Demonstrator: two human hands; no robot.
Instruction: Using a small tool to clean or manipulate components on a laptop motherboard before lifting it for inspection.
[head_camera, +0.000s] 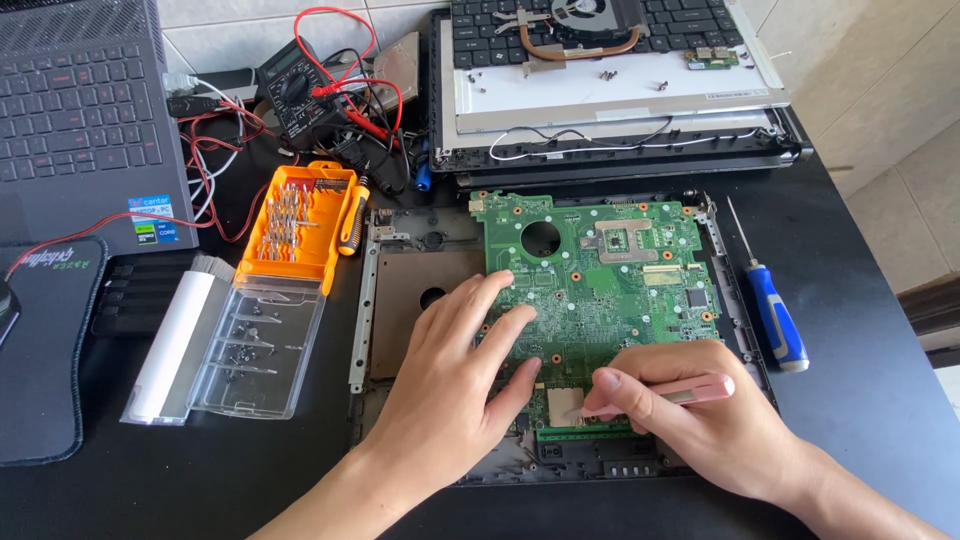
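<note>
The person leans over a black table (880, 400) with a stripped laptop base (420, 300) lying near its front edge. A green circuit board (600, 270) sits in that base, tilted slightly off its frame. The left hand (455, 385) lies flat and open on the board's left part, fingers spread, thumb pressing near the lower edge, gripping nothing. The right hand (690, 415) is curled closed around a slim pink tool (690, 390), its tip touching a small silvery patch at the board's front edge.

To the left of the base stands an orange bit case (295, 220), open, with rows of metal bits standing in its slots. Its clear lid (260, 350) folds out towards the front edge and serves as a tray: a scatter of small dark screws lies inside it. A white roll-like object (175, 345) lies just beside the lid; I cannot tell what it is. A black-and-orange driver handle (352, 218) rests against the case's right side.

Right of the base, a blue-handled screwdriver (772, 310) lies alone, apart from the frame. At the back edge a dismantled laptop (610, 90) lies open, with a copper-piped fan (590, 25) on its keyboard and a few loose screws on the pale panel. A black multimeter (295, 90) with red leads sits at the back, and a grey laptop (80, 110) fills the back left corner.
</note>
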